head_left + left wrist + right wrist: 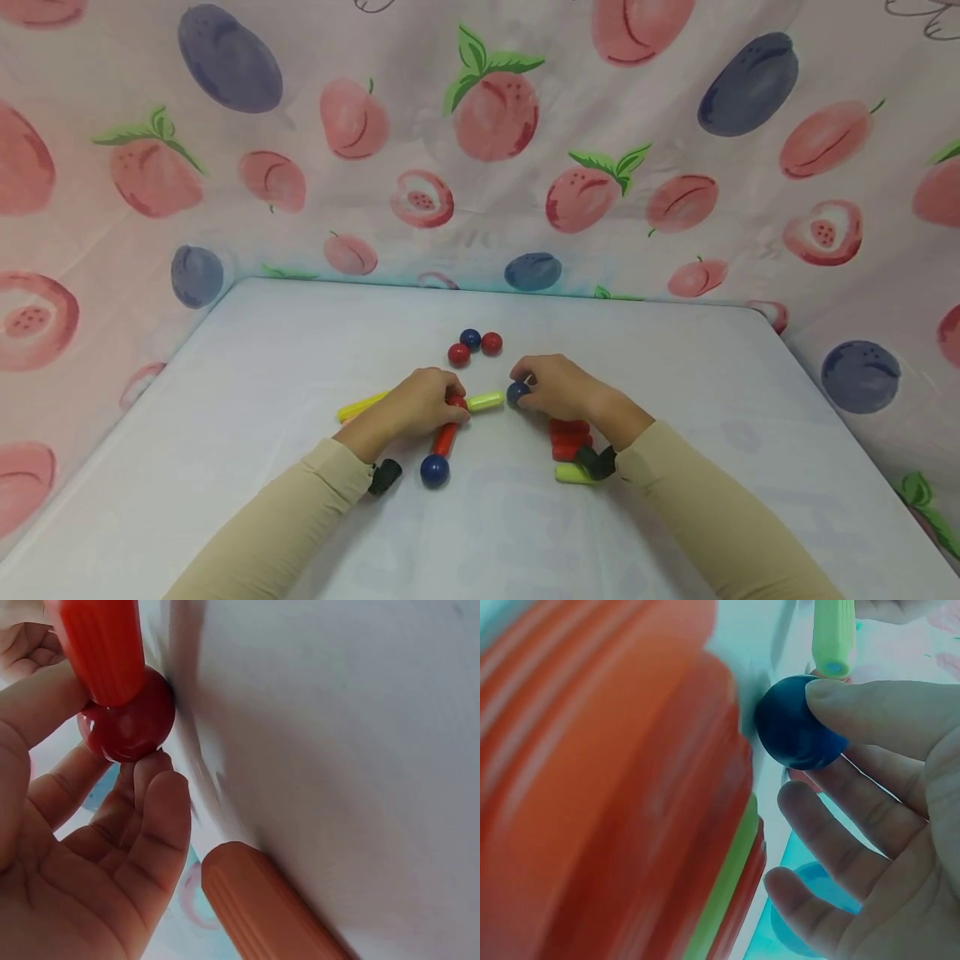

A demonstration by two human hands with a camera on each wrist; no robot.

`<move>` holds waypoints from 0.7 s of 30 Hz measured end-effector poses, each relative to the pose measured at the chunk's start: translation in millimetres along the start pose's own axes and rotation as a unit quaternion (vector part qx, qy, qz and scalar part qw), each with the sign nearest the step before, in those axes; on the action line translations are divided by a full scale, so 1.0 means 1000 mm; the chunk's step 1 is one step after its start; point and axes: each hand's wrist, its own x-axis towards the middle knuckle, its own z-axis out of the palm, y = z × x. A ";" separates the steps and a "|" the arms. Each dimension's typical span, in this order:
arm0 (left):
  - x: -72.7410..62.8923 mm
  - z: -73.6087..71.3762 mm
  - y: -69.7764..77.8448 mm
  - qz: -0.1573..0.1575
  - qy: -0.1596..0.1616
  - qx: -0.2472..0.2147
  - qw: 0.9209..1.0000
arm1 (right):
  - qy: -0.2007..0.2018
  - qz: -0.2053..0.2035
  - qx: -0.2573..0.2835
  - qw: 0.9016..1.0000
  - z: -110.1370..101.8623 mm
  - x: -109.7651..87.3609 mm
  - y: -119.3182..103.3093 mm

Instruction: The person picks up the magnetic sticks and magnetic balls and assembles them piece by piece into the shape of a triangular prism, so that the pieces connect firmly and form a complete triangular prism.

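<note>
My left hand [420, 404] holds a red ball [457, 404] between thumb and fingers, low over the table. From that ball a red rod [446, 439] runs toward me to a blue ball [435, 471]. A yellow-green rod [486, 402] points right from the red ball. My right hand [558, 387] pinches a second blue ball [791, 724] by the free end of the yellow-green rod; a small gap shows between them in the head view. In the left wrist view, the red rod's end meets the red ball [135, 727].
Two red balls [459, 355] and a blue one [470, 338] sit together farther back. Yellow rods [362, 407] lie left, partly behind my left arm. Several red rods [568, 439] and a yellow-green rod [574, 473] lie beneath my right wrist. Patterned cloth [495, 192] hangs behind the white table [315, 333].
</note>
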 end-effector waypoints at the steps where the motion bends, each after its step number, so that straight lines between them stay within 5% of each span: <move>1: 0.000 0.000 0.000 0.000 0.000 0.001 1.000 | 0.000 -0.003 0.000 1.000 0.000 0.000 -0.001; 21: 0.000 0.001 -0.001 0.000 0.008 0.012 1.000 | -0.009 -0.004 0.008 1.000 -0.001 -0.002 -0.008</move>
